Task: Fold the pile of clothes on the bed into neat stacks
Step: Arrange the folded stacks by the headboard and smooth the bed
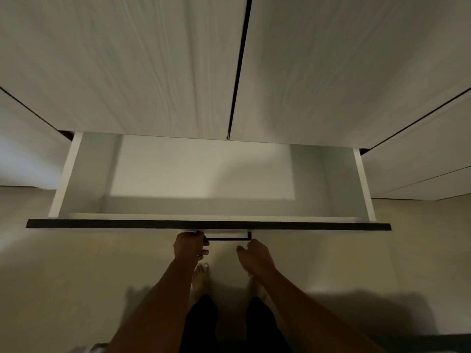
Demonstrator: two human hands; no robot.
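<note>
A wide white drawer [76, 174] stands pulled out from a wardrobe, and nothing lies inside it. Its dark front edge [102, 223] runs across the view. Below that edge is a thin black handle [229, 239]. My left hand [190, 247] grips the handle's left end with curled fingers. My right hand [254, 257] hovers just below the handle's right end, fingers loosely curled, holding nothing. No clothes and no bed are in view.
Tall white wardrobe doors [153, 59] rise above the drawer, with more cabinet fronts [420, 149] at the right. The pale floor [76, 276] lies below. My bare feet [201, 276] and dark trouser legs stand close under the drawer front.
</note>
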